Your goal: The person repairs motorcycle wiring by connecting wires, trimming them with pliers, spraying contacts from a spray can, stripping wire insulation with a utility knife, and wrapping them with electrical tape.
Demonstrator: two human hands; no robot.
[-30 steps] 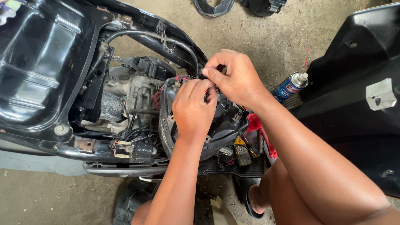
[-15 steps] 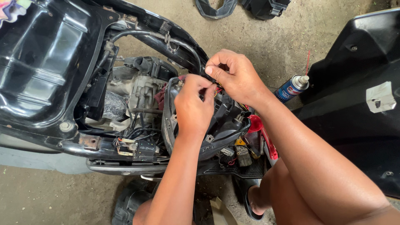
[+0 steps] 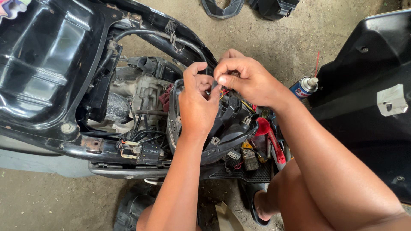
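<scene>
Scooter (image 3: 64, 85), stripped of its seat and covers, black glossy underseat tub filling the far left, tubular frame arching across the top centre; engine and grey casing exposed in the middle, with a red rag tucked just beside them. Black body panel (image 3: 364, 107), large, lying on the concrete floor at the right, bearing a pale torn sticker near its right edge. Two smaller black plastic parts (image 3: 248, 6) on the floor at the far centre. Black headlamp housing (image 3: 227, 128), curved shell, resting at the middle of the scooter with wiring and connectors inside; both hands work at its far rim. Left hand (image 3: 197, 102), fingers curled in, thumb and forefinger closed on a small wire or connector (image 3: 216, 90) at the housing's top; the piece itself is too small and too covered to identify. Right hand (image 3: 246, 79), just beside and touching the left, fingertips pinched together on the same small piece. Red-handled tool (image 3: 274, 143), lying on the black footboard to the right of the housing, among a small brush and loose fittings. Spray can (image 3: 305, 87), blue and white with a red straw, standing on the floor between the right forearm and the body panel. Black sandal (image 3: 252, 201) on the near floor, under the right leg.
</scene>
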